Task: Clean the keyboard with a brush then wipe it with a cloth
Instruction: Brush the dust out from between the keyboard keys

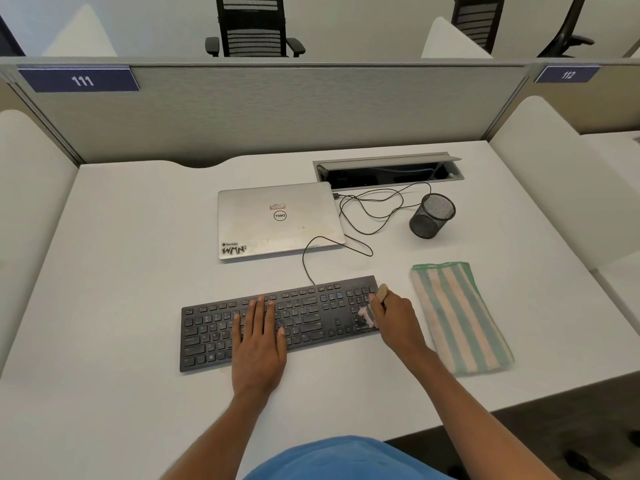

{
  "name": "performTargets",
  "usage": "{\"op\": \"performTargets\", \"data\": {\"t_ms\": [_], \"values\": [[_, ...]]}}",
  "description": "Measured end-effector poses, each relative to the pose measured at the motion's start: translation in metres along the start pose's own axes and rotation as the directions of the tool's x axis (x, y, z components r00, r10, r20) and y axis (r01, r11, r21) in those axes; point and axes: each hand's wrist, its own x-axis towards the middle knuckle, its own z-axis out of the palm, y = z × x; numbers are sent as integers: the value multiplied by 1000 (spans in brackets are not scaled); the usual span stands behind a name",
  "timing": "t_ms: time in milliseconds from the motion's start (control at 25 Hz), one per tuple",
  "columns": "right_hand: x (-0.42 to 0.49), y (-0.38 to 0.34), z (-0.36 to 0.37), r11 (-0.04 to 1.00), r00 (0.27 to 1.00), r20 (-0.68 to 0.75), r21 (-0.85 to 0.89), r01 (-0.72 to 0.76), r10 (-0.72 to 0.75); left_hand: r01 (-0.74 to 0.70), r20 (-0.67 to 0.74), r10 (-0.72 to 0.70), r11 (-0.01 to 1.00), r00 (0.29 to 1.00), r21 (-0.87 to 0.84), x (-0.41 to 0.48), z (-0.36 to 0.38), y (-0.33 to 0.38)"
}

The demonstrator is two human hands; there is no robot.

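keyboard [311, 317]: black, flat, wired | brush [382, 292]: bristles down on numpad end | cloth [460, 317]: striped, folded, right of keyboard

Bright, even, diffuse light covers the white table [138, 271], leaving only faint soft shadows beside the left hand [258, 344] and the keyboard [311, 317]. Wide-angle distortion bows the table's far edge and the partition [277, 109]. The brush [368, 315] in the right hand [394, 320] is motion-blurred.

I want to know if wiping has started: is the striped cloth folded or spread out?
Folded. The striped cloth lies as a narrow strip right of the keyboard; layered edges show at its far end.
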Motion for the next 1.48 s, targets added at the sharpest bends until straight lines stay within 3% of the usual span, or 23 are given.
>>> {"op": "performTargets", "data": {"t_ms": [240,400,600,880,1040,1200,1360,1480], "values": [[8,-13,0,998,998,-58,44,37,-34,2,8,-2,1000,1000,10,-1,0,-1],[-3,-2,14,991,998,24,-119,55,-52,-1,2,1,1000,1000,3,-1,-1,0],[3,-13,-19,996,992,-127,91,24,-12,3,21,-3,1000,1000,11,0,-1,-1],[-4,2,-5,997,995,-93,73,40,-34,-4,8,4,1000,1000,1,0,-2,-1],[0,5,-8,999,996,-90,-39,4,-8,-6,5,6,1000,1000,3,0,-2,0],[9,-4,-16,998,985,-171,62,-1,12,-2,17,2,1000,1000,10,0,-2,-1],[-1,0,-10,996,995,-100,85,-9,17,-2,16,2,1000,1000,6,0,-2,0],[-5,4,-14,1000,999,-34,-24,-16,15,1,17,-1,1000,1000,7,0,-2,-1]]}}
